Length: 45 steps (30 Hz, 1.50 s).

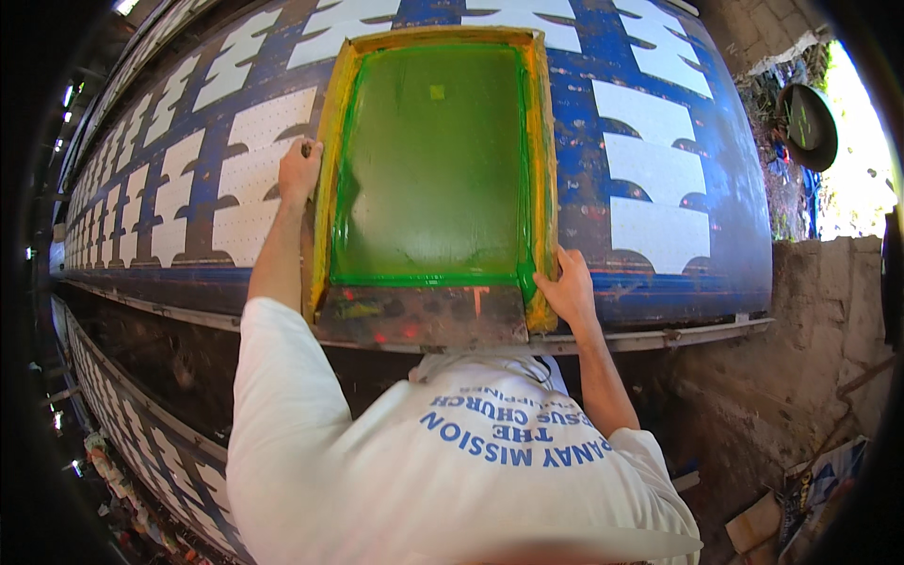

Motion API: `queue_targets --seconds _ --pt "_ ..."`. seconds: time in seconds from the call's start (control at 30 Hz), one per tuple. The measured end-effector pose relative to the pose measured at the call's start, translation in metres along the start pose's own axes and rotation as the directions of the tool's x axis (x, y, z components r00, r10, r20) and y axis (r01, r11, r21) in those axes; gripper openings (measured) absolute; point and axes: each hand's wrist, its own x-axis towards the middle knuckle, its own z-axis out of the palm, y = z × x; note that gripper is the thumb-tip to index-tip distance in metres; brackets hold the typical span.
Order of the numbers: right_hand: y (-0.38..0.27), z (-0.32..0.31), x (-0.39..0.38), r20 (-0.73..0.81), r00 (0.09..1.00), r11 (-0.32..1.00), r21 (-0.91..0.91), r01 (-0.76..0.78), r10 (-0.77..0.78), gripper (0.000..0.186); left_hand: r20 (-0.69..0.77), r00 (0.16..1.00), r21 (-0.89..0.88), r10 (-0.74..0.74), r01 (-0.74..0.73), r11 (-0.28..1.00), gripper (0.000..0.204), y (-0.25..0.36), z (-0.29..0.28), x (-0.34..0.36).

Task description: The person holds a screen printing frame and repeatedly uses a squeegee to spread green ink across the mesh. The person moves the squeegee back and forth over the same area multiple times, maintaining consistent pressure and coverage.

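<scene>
A screen printing frame (541,188) with yellow-stained edges and a green mesh panel (433,169) is over the long blue table, in front of my chest. My left hand (299,169) is closed at the frame's left side, about halfway up; part of its fingers is hidden. Lower down on the opposite side, my right hand (568,287) grips the frame's right edge near the corner. A dark, paint-stained strip (424,315) runs along the frame's near end. White cut fabric pieces (654,179) with curved notches lie flat on the table around the frame.
The blue printing table (734,254) stretches far to the left, with a metal rail (678,336) along its near edge. A second table of white pieces (122,424) stands at the lower left. At right are a concrete wall (800,330) and a round dark basin (808,127).
</scene>
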Motion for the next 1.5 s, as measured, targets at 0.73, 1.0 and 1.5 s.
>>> queue_targets --seconds 0.73,1.0,1.5 --pt "-0.011 -0.088 0.008 0.031 0.994 0.994 -0.014 0.108 -0.108 0.062 0.04 0.997 -0.128 0.059 -0.054 0.99 0.042 0.0 0.005 0.021" --pt "0.133 -0.219 0.032 -0.016 0.998 0.996 -0.068 0.063 -0.064 0.051 -0.041 0.996 -0.104 0.075 -0.079 0.992 0.044 0.192 0.077 -0.049" --pt "0.332 -0.331 0.009 -0.089 0.995 0.999 0.028 0.036 -0.033 0.061 -0.002 1.0 -0.323 -0.011 0.01 0.946 0.044 0.379 0.181 -0.188"
